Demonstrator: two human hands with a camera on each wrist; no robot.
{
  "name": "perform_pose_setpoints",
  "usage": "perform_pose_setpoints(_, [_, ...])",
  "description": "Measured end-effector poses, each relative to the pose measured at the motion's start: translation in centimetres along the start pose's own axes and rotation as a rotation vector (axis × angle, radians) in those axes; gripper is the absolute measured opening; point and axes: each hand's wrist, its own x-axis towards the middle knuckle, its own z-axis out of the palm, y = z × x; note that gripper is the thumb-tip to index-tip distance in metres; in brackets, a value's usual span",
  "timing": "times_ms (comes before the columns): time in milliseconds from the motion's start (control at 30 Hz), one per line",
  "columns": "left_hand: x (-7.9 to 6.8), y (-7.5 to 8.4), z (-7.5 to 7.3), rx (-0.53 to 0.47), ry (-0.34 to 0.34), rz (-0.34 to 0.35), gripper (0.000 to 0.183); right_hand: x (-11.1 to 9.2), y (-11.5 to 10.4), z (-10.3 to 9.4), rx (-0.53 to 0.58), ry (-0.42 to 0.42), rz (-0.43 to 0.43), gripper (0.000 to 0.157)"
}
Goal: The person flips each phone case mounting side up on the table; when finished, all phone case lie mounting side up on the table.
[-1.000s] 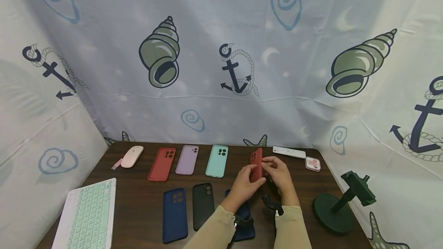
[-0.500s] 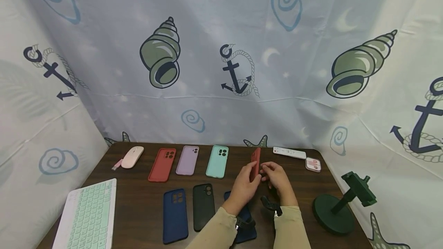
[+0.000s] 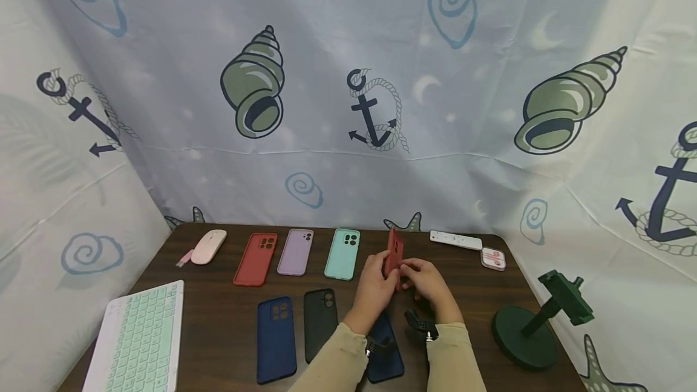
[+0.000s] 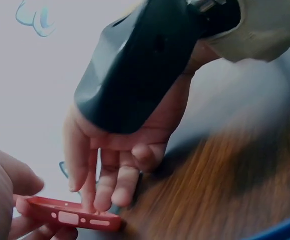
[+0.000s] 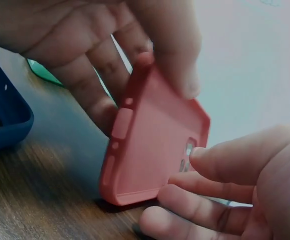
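A red phone case is tilted up on its edge above the far part of the table, its camera cutouts at the top. My left hand grips it by the side, thumb over the rim. In the right wrist view, the case's hollow inside shows, with small port holes along its short edge. My right hand is on the other side, fingers loosely bent, thumb and fingertips right at the case's long edge. A dark blue phone case lies beneath the left wrist, partly covered.
Left of my hands lie a red case, a lilac case, a mint case, a blue case and a black case. A keyboard, mouse, remote and green stand surround them.
The held red case and both hands have shifted a little to the left. The case has turned on its upright axis, and the right fingers have come to its edge again.
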Motion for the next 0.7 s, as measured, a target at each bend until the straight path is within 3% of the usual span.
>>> perform_pose_setpoints(467, [0.2,-0.8,-0.8,0.209,0.000,-0.128,0.068,0.0,-0.1,0.1,0.028,0.014,0.015,0.039])
perform_pose_setpoints(700, [-0.1,-1.3,-0.7,0.363,-0.002,-0.093,0.052,-0.1,-0.1,0.0,0.043,0.006,0.013,0.040])
